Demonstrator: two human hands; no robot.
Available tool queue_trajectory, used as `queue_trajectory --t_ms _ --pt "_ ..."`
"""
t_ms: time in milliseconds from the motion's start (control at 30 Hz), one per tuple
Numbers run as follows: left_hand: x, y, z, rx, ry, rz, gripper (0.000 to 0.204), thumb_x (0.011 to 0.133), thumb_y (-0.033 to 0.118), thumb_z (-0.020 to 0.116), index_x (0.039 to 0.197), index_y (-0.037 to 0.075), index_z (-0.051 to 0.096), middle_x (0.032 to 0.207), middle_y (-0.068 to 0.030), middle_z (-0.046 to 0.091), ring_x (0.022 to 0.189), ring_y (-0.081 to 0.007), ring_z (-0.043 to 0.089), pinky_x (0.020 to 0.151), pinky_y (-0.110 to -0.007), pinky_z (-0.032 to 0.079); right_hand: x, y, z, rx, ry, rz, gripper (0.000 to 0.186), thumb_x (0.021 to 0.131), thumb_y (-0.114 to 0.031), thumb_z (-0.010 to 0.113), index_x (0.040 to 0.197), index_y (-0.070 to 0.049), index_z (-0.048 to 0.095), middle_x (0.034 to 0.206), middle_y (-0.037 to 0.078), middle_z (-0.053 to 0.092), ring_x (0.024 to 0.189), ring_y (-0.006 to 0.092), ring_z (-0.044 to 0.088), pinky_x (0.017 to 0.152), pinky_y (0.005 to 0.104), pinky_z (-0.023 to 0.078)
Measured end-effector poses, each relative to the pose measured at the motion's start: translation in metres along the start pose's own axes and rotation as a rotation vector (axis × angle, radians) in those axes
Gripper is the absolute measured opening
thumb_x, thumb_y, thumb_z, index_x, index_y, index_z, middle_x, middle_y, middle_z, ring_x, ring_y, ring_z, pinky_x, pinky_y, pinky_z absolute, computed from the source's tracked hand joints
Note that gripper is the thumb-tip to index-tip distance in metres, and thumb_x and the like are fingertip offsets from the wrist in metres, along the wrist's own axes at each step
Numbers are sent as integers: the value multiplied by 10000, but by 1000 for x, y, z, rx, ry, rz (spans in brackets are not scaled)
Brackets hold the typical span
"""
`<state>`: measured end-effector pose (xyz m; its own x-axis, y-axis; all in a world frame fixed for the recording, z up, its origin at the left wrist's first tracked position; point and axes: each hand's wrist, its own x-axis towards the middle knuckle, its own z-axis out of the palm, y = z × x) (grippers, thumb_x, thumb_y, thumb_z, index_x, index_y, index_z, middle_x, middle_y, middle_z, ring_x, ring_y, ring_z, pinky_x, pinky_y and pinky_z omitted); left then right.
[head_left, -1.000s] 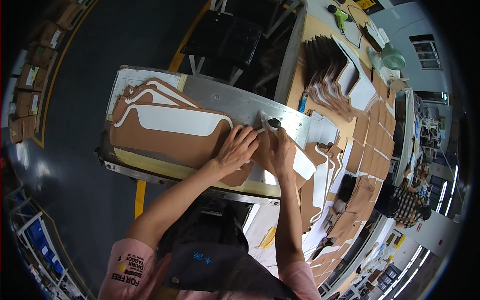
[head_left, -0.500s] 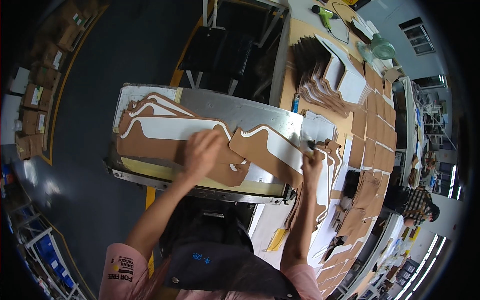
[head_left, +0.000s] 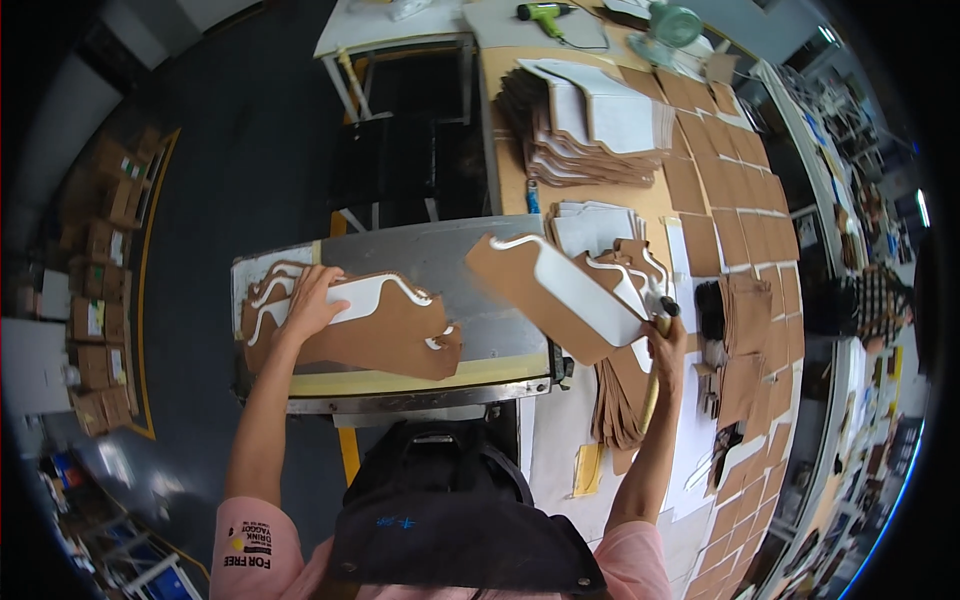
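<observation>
My left hand [head_left: 312, 305] lies on stacked brown panels [head_left: 390, 345] with white shaped inlays on the steel work plate [head_left: 440, 260], its thumb and fingers apart over the top panel. At the plate's right, my right hand [head_left: 666, 338] is closed on the lower right end of a tilted brown-and-white panel [head_left: 555, 290], along with a tool [head_left: 668, 308] with a dark head and pale yellowish handle. Beneath that panel, more cut panels [head_left: 625, 410] are piled beside the plate, partly hidden.
A bench holds fanned pieces [head_left: 600, 120], a green heat gun [head_left: 543, 15], a small green fan [head_left: 672, 25] and rows of brown sheets [head_left: 735, 230]. Cartons [head_left: 100, 350] line the left floor. A dark stool [head_left: 375, 165] stands behind the plate. A person in checks [head_left: 880, 300] is at far right.
My right hand has moved right, carrying a panel off the plate toward the side pile. My left hand has moved left onto the stacked panels and spread its fingers. The view has turned.
</observation>
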<state>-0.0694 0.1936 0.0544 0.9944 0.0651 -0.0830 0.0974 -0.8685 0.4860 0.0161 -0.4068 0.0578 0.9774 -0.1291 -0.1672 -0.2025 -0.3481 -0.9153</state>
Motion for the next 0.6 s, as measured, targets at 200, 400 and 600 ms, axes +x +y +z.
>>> queue_trajectory --t_ms 200,400,600 --pt "0 0 1 25 -4 58 419 688 82 777 1074 65 615 1054 -110 571 1086 -315 527 960 -408 419 -21 75 -96 -174 311 -77 211 710 -17 662 903 -43 580 662 -24 515 499 85 450 439 256 366" --pt "6 0 16 -133 161 119 198 792 35 721 961 10 621 932 -120 613 879 -261 639 800 -347 509 -21 149 -122 -556 440 109 316 672 -142 691 931 18 607 780 174 636 726 310 626 699 401 500" --pt "16 50 -18 -402 61 64 135 880 80 691 957 -24 654 867 -65 699 834 -121 648 774 -277 509 -64 122 -85 -543 746 54 288 810 -166 685 956 31 535 851 192 588 843 349 594 792 425 470"
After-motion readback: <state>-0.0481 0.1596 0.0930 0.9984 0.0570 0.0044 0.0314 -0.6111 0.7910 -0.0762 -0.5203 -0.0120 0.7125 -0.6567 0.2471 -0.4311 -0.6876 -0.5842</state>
